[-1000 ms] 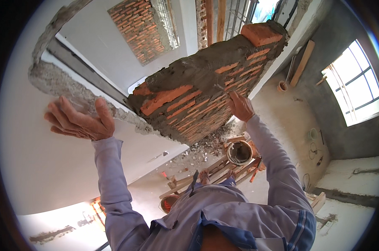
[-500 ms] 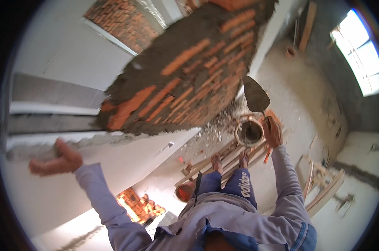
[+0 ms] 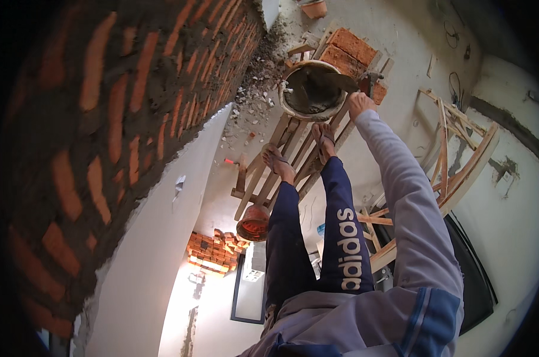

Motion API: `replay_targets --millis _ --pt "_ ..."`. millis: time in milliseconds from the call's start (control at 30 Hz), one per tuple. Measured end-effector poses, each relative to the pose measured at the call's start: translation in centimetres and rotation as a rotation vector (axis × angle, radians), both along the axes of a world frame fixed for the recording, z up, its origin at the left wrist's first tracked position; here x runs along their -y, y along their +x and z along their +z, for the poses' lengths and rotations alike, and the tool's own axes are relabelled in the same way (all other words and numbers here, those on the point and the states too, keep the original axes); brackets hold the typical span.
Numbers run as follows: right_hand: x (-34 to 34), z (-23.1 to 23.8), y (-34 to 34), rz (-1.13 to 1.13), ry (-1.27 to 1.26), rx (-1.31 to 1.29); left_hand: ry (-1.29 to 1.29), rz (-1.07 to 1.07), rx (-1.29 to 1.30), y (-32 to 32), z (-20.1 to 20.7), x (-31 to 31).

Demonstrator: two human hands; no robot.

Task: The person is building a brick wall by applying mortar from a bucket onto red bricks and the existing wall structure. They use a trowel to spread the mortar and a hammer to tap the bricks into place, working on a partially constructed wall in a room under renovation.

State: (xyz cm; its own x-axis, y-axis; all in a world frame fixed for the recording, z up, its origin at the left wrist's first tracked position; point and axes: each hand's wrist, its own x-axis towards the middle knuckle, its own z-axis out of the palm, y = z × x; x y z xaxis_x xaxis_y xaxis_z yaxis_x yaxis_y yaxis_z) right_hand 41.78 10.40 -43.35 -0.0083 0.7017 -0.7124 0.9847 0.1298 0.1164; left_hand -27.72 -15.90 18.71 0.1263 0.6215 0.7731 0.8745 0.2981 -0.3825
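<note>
My right hand is closed round the handle of a trowel, at the end of my outstretched arm. The blade reaches over the right rim of a round bucket; whether its tip touches the mortar cannot be made out. Wet grey mortar fills part of that bucket. To the left rises a brick wall, grey mortar smeared between and over its orange bricks. My left hand is out of view.
My feet stand on a wooden plank platform, with bricks beyond the bucket. A red bucket is beside my left leg. Rubble lies along the wall's foot. A wooden frame stands right; stacked bricks lie lower left.
My view has swung down and right, toward the mortar bucket. The trowel has gone from beside the wall to over the bucket. My left hand has left the picture.
</note>
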Motion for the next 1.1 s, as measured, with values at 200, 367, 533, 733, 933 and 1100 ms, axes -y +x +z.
replay_targets --millis 200,367,533,733,933,1100 --pt "-1.9 -1.6 -6.5 0.24 -0.44 0.134 -1.015 0.197 1.227 25.7 -41.7 2.5" --pt "1.3 -13.2 -2.2 0.263 -0.477 -0.074 -1.545 0.251 1.358 40.9 -64.2 -1.9" --pt "4.5 -11.3 -2.0 0.17 -0.403 -0.348 -1.599 0.37 1.16 44.7 -70.5 -2.9" --pt "6.2 -9.0 -3.6 -0.468 -0.14 -0.463 -1.617 0.474 0.959 45.3 -72.5 -2.3" --pt "7.6 -11.8 -2.0 -0.714 -0.148 -0.537 -1.646 0.607 0.769 46.1 -74.3 -1.4" --pt "10.0 -9.5 -0.9 -0.858 -0.001 -0.723 -1.652 0.709 0.64 47.3 -77.2 -0.4"
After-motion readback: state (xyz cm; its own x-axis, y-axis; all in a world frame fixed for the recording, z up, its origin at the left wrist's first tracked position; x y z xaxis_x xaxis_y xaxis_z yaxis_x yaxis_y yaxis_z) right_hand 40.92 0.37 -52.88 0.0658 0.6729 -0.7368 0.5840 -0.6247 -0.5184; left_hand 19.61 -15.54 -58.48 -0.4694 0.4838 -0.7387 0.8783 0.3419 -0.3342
